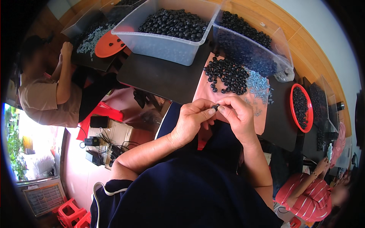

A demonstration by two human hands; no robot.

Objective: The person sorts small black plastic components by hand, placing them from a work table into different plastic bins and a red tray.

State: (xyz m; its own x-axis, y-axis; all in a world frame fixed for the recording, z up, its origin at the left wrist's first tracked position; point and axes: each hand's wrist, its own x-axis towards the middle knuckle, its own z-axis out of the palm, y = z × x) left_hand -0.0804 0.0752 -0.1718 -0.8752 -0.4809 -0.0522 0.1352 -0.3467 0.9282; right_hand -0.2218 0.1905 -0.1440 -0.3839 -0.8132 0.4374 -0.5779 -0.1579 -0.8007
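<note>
Between the fingertips of both my hands is a small round black part point(215, 107), mostly covered by the thumbs. My left hand point(192, 117) pinches it from the left side. From the right, my right hand point(237, 115) closes thumb and forefinger on the same part. Just beyond the hands, a pile of black ring-like parts point(228, 76) lies on a pink sheet point(205, 90). Beside that pile is a heap of small clear bluish pieces point(257, 84). Whether one of those pieces is also in my fingers is hidden.
A translucent bin point(163, 47) full of black parts stands on the dark table point(152, 78), with a second clear bin point(253, 41) to its right. A red bowl point(292, 108) of black parts is farther right. Co-workers sit left point(51, 95) and right point(306, 195).
</note>
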